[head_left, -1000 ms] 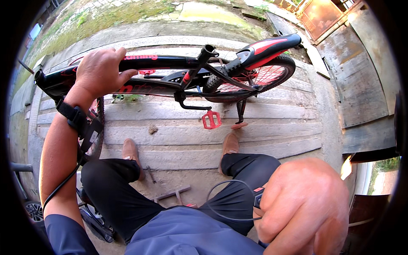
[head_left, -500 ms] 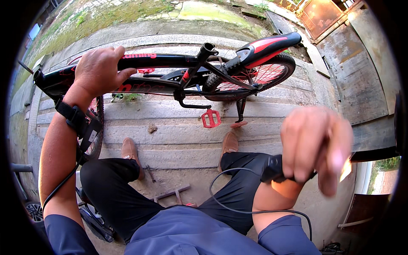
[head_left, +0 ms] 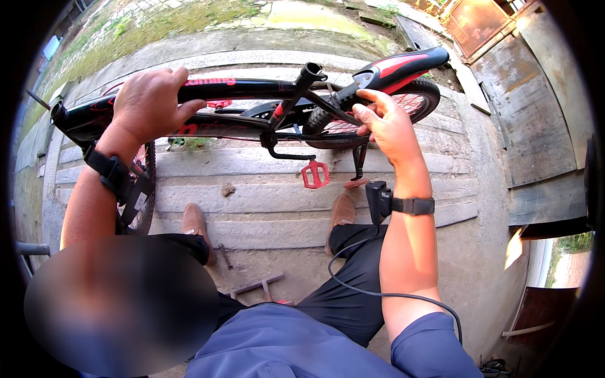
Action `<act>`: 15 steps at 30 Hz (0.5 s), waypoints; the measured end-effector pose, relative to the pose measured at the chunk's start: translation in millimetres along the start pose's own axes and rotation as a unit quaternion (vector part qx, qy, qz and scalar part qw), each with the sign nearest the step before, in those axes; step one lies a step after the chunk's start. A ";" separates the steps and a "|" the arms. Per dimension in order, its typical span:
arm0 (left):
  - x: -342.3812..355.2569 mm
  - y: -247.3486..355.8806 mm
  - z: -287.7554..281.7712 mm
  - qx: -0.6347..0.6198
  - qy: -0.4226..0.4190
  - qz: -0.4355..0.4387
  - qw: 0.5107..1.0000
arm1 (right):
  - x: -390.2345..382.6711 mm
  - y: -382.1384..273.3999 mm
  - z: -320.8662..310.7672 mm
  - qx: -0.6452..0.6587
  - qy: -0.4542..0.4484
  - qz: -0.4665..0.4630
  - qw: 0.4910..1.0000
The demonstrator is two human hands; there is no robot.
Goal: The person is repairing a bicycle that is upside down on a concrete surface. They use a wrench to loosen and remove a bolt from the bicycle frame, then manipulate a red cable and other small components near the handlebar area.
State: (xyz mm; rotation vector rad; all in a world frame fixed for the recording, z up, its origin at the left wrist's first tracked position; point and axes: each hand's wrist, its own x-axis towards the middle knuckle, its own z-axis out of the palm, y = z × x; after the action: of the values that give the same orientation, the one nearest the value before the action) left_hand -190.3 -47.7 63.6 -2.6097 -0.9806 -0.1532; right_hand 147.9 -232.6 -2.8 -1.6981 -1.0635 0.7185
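Note:
A black bicycle frame (head_left: pixel 252 88) with red lettering stands across the view in front of me. My left hand (head_left: pixel 148 104) is wrapped around its upper tube near the front end. My right hand (head_left: pixel 392 129) is at the rear, with thumb and forefinger apart beside the frame's rear stay and the tyre; I cannot tell whether the fingertips touch them. Above that hand is a black and red mudguard (head_left: pixel 400 69) over the rear wheel (head_left: pixel 425 97), which has red spokes. The seat tube (head_left: pixel 310 70) has an open top with no saddle. A red pedal (head_left: pixel 315 174) hangs below.
The kickstand (head_left: pixel 359 160) rests on grey stone slabs (head_left: pixel 265 233). My shoes (head_left: pixel 194 220) are on the near slabs. A small wooden piece (head_left: pixel 258 285) lies between my legs. Weathered boards (head_left: pixel 523 113) stand at right. A blurred patch covers the lower left.
My right hand has moved from the near right, forward and left to the bicycle's rear stay. The left hand keeps its hold, and the bicycle has barely shifted.

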 end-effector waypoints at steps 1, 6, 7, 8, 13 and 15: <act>-0.3 0.1 0.0 -0.004 0.003 0.001 1.000 | 3.9 4.0 3.5 -0.002 -0.005 0.008 1.000; -2.1 -2.0 5.3 0.003 0.016 0.004 1.000 | 15.4 22.9 12.0 -0.034 -0.038 0.025 0.998; 0.3 -3.6 5.1 0.007 0.008 0.001 1.000 | 18.1 24.0 13.8 -0.048 -0.044 0.029 0.997; -0.3 -5.2 8.8 0.002 0.029 0.012 0.999 | 21.1 30.7 14.5 -0.053 -0.061 0.020 0.997; -4.1 -8.8 17.4 0.014 0.040 0.000 0.999 | 19.9 25.9 30.0 -0.124 -0.109 0.023 0.986; -10.1 -6.3 16.0 0.021 0.069 0.002 0.997 | 23.4 28.5 35.4 -0.151 -0.127 0.001 0.980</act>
State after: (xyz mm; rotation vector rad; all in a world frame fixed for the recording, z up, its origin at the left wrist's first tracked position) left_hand -202.3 -43.8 48.1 -2.5244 -0.9213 -0.3046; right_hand 137.9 -201.1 -41.7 -1.8981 -1.4077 0.8219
